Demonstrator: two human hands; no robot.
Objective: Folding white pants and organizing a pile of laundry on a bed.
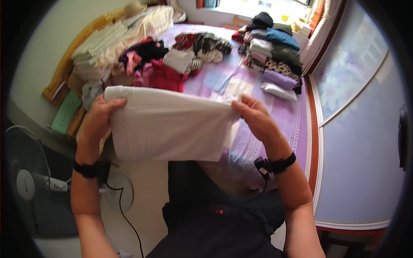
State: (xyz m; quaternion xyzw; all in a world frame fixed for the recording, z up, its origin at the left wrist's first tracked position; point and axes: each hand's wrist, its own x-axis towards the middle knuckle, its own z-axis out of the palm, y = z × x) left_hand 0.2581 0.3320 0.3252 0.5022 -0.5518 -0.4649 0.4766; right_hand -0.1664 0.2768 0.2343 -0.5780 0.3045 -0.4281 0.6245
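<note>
A white garment (pixel 167 125), folded into a broad panel, hangs stretched between my hands above the near part of the bed. My left hand (pixel 102 111) grips its upper left corner, thumb on the front face. Its upper right corner is pinched in my right hand (pixel 253 111), where the cloth bunches up. Behind the garment, loose clothes lie heaped on the bed, among them a red garment (pixel 166 75) and a white cloth (pixel 178 60). The panel hides part of the purple patterned bedsheet (pixel 248 133).
Folded clothes form rows at the bed's right, with a purple folded piece (pixel 280 79) and a white one (pixel 278 91) nearest. A wardrobe with sliding doors (pixel 358 167) flanks the bed. An electric fan (pixel 25 185) stands at left; a black cable (pixel 124 209) hangs from my left wrist strap.
</note>
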